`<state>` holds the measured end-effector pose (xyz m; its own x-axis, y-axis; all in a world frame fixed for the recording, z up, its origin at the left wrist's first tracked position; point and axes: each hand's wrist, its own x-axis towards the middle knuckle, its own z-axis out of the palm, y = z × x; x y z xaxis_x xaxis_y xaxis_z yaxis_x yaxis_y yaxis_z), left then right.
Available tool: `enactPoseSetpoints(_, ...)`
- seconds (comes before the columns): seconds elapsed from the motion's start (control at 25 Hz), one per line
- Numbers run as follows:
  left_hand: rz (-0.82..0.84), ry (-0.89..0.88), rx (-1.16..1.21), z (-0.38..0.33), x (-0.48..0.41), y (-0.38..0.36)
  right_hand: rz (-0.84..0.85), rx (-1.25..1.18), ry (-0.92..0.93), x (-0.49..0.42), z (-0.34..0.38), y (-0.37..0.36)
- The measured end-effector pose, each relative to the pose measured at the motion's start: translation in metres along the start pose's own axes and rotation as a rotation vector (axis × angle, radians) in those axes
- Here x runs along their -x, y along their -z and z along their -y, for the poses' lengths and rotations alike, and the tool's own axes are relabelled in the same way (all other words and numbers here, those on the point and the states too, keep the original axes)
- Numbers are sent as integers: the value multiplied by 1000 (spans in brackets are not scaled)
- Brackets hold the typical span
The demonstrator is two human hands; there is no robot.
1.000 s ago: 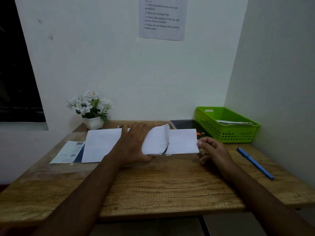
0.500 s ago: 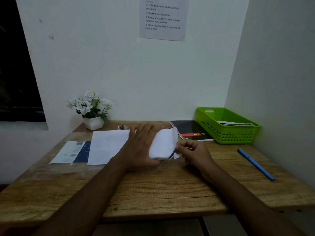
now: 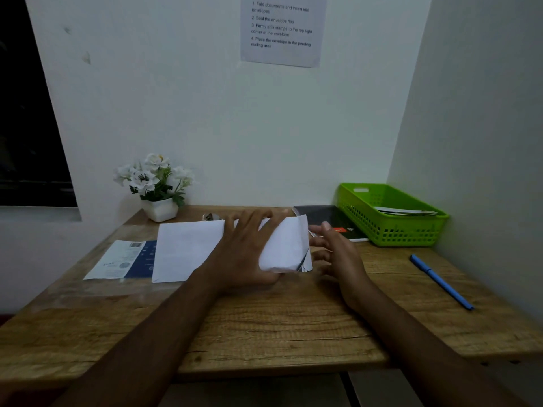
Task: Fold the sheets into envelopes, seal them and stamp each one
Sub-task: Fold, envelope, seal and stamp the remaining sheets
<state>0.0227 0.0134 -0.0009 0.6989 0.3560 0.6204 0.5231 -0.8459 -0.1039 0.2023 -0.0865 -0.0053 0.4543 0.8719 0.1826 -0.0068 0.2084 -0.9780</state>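
Folding is the step in hand. At frame centre the left hand (image 3: 246, 254) grips the sheet (image 3: 286, 248), doubled over on the wooden counter (image 3: 279, 327). The right hand (image 3: 335, 251) hovers just beside its right edge, fingers loose and empty (slightly blurred). Next, I judge, the crease needs pressing flat. White walls meet behind, and a green basket (image 3: 390, 230) sits mid-right.

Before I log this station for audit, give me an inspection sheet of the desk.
Surface: wooden desk, visible grain.
Job's things: folded sheet in hand; flat sheet left of it; leaflet further left; basket back right, papers inside.
Clutter: pen right; notebook by basket; flower pot back left; small unclear object behind flat sheet.
Hands: left hand holds folded sheet, fingers spread; right hand open beside it.
Cables: nothing seen.
Surroundings: white walls, notice above, dark window left.
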Motion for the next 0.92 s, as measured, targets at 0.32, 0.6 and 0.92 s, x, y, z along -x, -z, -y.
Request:
enactPoseSetpoints(0.32, 13, -41, -61, -7, -2, -4, -49, 282, 199, 2, -11, 1)
enactPoseSetpoints(0.6, -15, -96, -135, -10, -5, -6, -189, 323, 399, -1, -17, 6)
enactPoseSetpoints(0.92, -75, -59, -123, -7, -5, -9, -147, 397, 534, 4, -18, 3)
